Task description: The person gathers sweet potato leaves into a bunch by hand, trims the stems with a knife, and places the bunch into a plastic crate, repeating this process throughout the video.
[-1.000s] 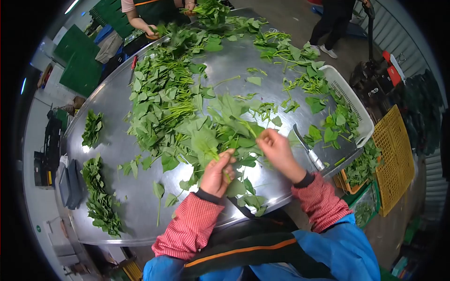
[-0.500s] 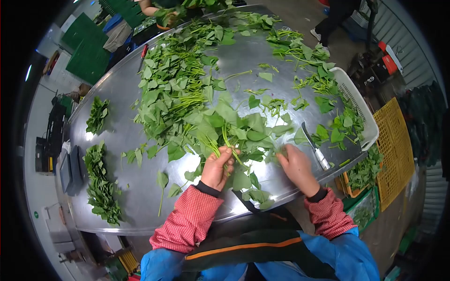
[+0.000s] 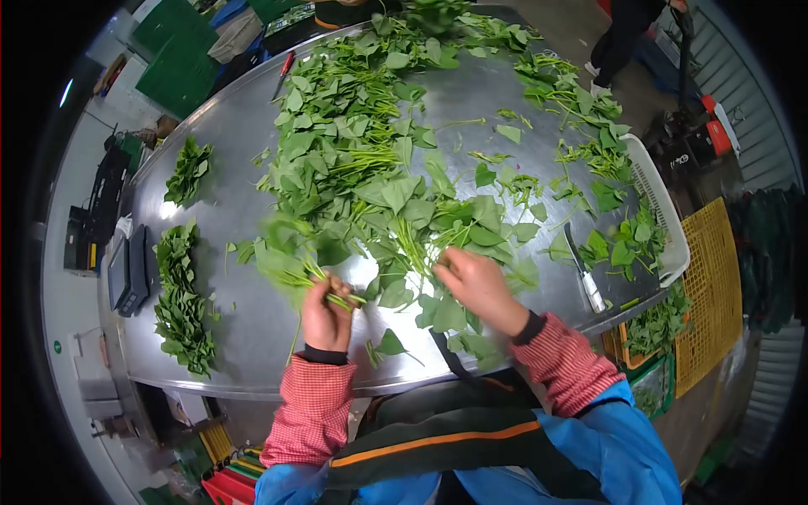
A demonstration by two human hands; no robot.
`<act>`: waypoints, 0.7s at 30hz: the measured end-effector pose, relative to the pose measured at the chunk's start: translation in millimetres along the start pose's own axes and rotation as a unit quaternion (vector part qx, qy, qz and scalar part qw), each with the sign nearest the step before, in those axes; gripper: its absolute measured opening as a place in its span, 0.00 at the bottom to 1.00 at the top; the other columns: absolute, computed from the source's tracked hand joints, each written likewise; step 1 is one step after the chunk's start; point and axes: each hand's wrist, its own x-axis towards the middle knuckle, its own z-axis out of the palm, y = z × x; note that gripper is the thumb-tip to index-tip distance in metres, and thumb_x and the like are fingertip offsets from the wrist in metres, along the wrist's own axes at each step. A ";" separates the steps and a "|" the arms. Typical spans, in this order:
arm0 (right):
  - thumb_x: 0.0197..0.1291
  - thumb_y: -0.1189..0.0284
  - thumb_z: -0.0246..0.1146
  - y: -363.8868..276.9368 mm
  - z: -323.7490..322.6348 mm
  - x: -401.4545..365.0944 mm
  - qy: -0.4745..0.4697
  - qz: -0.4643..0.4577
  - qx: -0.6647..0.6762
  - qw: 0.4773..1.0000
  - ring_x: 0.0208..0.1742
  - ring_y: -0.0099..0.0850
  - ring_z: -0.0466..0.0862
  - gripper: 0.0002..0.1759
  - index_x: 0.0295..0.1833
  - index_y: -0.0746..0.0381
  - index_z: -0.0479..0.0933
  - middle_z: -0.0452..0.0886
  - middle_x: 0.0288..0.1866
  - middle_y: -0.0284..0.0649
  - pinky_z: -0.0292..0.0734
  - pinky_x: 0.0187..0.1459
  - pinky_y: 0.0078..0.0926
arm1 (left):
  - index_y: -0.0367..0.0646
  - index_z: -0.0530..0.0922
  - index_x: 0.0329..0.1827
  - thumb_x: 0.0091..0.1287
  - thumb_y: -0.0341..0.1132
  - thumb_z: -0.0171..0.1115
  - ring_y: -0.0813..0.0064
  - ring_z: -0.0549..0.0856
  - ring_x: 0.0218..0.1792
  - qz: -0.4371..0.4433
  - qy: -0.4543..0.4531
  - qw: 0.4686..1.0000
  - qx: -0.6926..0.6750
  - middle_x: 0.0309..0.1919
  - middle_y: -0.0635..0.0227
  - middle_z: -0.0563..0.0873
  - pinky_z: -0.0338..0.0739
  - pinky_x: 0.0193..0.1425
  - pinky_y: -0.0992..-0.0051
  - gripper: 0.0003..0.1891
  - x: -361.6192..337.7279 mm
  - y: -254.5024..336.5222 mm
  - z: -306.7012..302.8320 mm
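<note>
My left hand [image 3: 326,318] is closed around the stems of a small leafy bunch [image 3: 290,261], whose leaves point up and to the left and are blurred. My right hand [image 3: 478,282] reaches into the near end of the green leaf pile [image 3: 337,143], its fingers bent at some stems; what they hold, if anything, is hidden. The pile runs up the middle of the metal table [image 3: 244,337]. A knife with a white handle [image 3: 592,290] lies right of my right hand. Loose leaves lie near the front edge.
Two leafy bundles [image 3: 181,303] [image 3: 188,172] lie at the left, beside a grey scale [image 3: 128,273]. A red-handled tool [image 3: 287,64] rests at the back. Cut stems and leaves line the right side, near a white basket [image 3: 661,202]. A person [image 3: 627,34] stands back right.
My left hand has moved left, away from the pile, with the bunch. My right hand has shifted left to the pile's near stems. The camera view has also shifted a little.
</note>
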 end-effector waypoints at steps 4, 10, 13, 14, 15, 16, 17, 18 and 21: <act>0.54 0.63 0.66 12.4 43.6 28.5 -0.070 -0.026 -0.173 0.982 0.30 0.46 0.81 0.13 0.32 0.62 0.74 0.80 0.28 0.45 0.74 0.29 0.41 | 0.47 0.71 0.35 0.67 0.32 0.53 0.80 0.72 0.25 -0.123 0.031 0.988 -0.088 0.21 0.77 0.71 0.71 0.35 0.74 0.02 -6.8 -34.0 -21.2; 0.60 0.69 0.63 43.3 -17.2 45.4 -0.028 0.241 0.441 0.864 0.32 0.19 0.76 0.10 0.40 0.65 0.78 0.80 0.30 0.31 0.72 0.34 0.20 | 0.45 0.72 0.35 0.72 0.38 0.53 0.85 0.64 0.18 -0.282 0.032 0.939 -0.195 0.18 0.79 0.65 0.64 0.23 0.83 0.08 -9.0 -25.6 -38.2; 0.62 0.71 0.62 59.8 -28.7 32.8 -0.071 0.202 0.298 0.930 0.32 0.16 0.75 0.08 0.40 0.65 0.77 0.79 0.32 0.28 0.70 0.34 0.16 | 0.44 0.73 0.38 0.73 0.41 0.53 0.86 0.63 0.18 -0.254 0.015 0.958 -0.134 0.17 0.80 0.64 0.62 0.21 0.85 0.10 -12.0 -26.3 -20.3; 0.62 0.72 0.62 61.6 -28.5 26.7 -0.066 0.210 0.326 0.920 0.32 0.15 0.74 0.07 0.40 0.65 0.77 0.78 0.31 0.28 0.70 0.34 0.15 | 0.44 0.73 0.38 0.73 0.41 0.53 0.86 0.64 0.18 -0.241 0.007 0.965 -0.107 0.17 0.81 0.64 0.62 0.21 0.85 0.10 -12.9 -27.6 -13.8; 0.62 0.73 0.62 47.3 -29.2 23.3 -0.061 0.218 0.354 0.907 0.32 0.14 0.74 0.06 0.40 0.65 0.77 0.78 0.31 0.28 0.69 0.34 0.14 | 0.42 0.73 0.43 0.73 0.40 0.54 0.88 0.64 0.18 -0.215 -0.015 0.972 -0.092 0.22 0.79 0.71 0.62 0.21 0.86 0.10 -10.4 -31.3 -10.5; 0.62 0.74 0.62 36.4 -26.3 18.9 -0.057 0.225 0.383 0.894 0.32 0.13 0.73 0.05 0.40 0.65 0.76 0.77 0.31 0.27 0.69 0.34 0.13 | 0.42 0.73 0.45 0.72 0.39 0.55 0.88 0.64 0.18 -0.200 -0.008 0.979 -0.036 0.25 0.77 0.73 0.63 0.21 0.86 0.10 -9.2 -31.7 3.9; 0.62 0.74 0.62 30.9 -21.1 13.5 -0.046 0.196 0.377 0.904 0.31 0.13 0.72 0.05 0.39 0.65 0.76 0.75 0.29 0.26 0.68 0.32 0.13 | 0.41 0.73 0.47 0.72 0.38 0.55 0.89 0.64 0.18 -0.183 -0.001 0.983 0.020 0.28 0.75 0.76 0.63 0.21 0.86 0.10 -7.5 -31.0 22.7; 0.62 0.74 0.62 23.6 -14.7 8.0 -0.051 0.184 0.357 0.915 0.30 0.13 0.71 0.05 0.39 0.65 0.76 0.74 0.29 0.25 0.67 0.31 0.14 | 0.41 0.73 0.49 0.72 0.37 0.56 0.89 0.64 0.18 -0.165 0.006 0.983 0.077 0.31 0.73 0.78 0.63 0.21 0.86 0.10 -4.4 -32.2 38.0; 0.63 0.73 0.60 1.8 -5.2 -9.7 -0.059 0.105 0.275 0.954 0.27 0.13 0.67 0.06 0.40 0.65 0.75 0.71 0.26 0.25 0.64 0.27 0.15 | 0.40 0.73 0.52 0.70 0.36 0.57 0.89 0.64 0.18 -0.167 0.030 0.979 0.111 0.37 0.68 0.81 0.62 0.20 0.87 0.12 15.5 -54.5 49.2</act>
